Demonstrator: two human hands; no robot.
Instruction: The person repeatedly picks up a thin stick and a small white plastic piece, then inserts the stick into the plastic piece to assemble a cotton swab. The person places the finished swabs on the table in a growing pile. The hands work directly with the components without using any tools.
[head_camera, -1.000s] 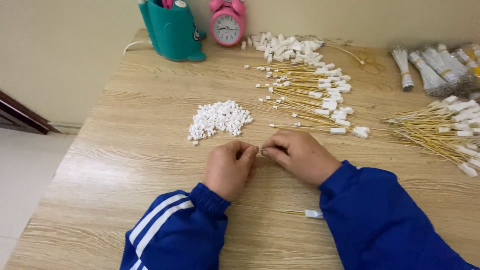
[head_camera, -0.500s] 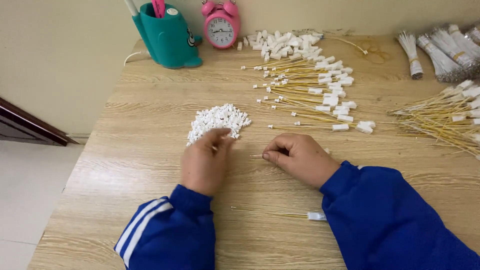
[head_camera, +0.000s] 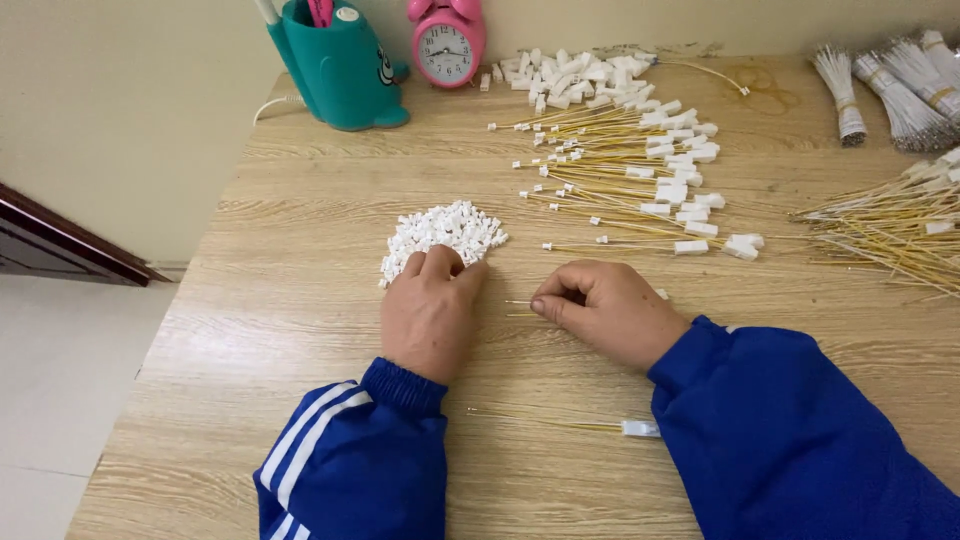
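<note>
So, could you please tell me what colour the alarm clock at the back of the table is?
Pink, with a white face; the alarm clock shows best in the head view.

connector pile (head_camera: 443, 232) left of wire row (head_camera: 625, 170)

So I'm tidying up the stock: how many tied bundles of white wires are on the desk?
3 at least, all at the far right corner: the left bundle, the middle bundle, and a third bundle at the picture's edge. More may lie out of view beyond it.

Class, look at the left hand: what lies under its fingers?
The left hand rests its fingertips on the near edge of the pile of small white connectors. Whichever pieces lie beneath the fingers are covered.
</note>
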